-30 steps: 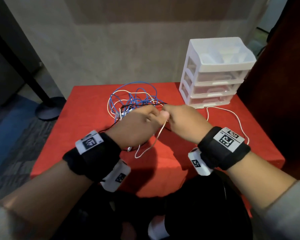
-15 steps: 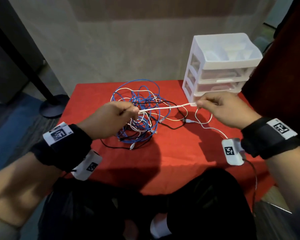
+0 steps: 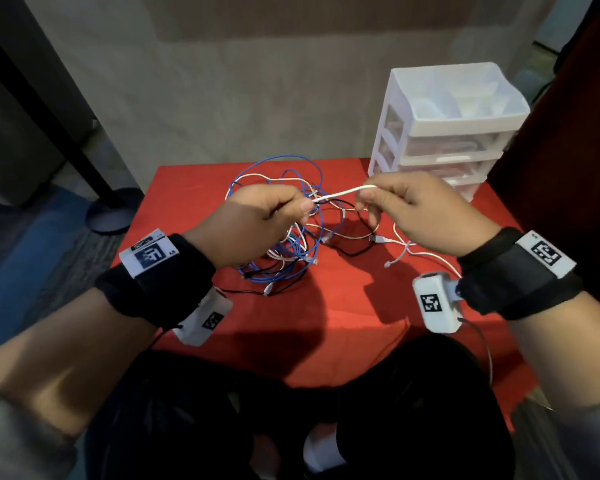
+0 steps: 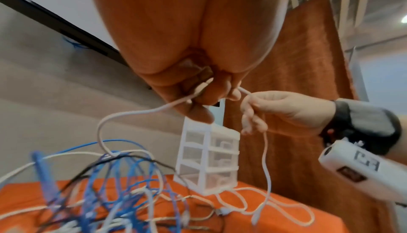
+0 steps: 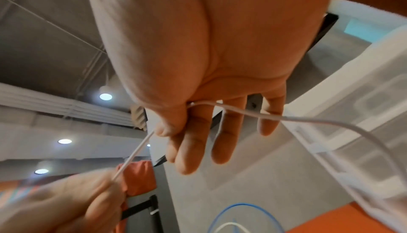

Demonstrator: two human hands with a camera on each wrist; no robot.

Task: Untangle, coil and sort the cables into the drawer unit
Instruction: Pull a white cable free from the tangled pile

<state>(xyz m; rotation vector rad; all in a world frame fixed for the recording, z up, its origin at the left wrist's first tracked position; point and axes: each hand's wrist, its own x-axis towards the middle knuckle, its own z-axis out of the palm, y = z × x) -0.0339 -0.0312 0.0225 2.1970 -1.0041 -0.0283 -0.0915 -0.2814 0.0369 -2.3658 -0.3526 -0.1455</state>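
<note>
White cable (image 3: 343, 192) being held taut above red table (image 3: 361, 306) — pinched at one end by left hand (image 3: 257, 226), thumb and fingers curled round it, at other end by right hand (image 3: 426, 216), thumb pressing it against forefinger, remaining fingers extended. Cable slack being trailed down to table at 4 o'clock of right hand. Tangle of blue, white and black cables (image 3: 291, 244) lying at table centre, beneath hands. White drawer unit (image 3: 444, 133) standing at 1 o'clock corner — drawers closed.
</note>
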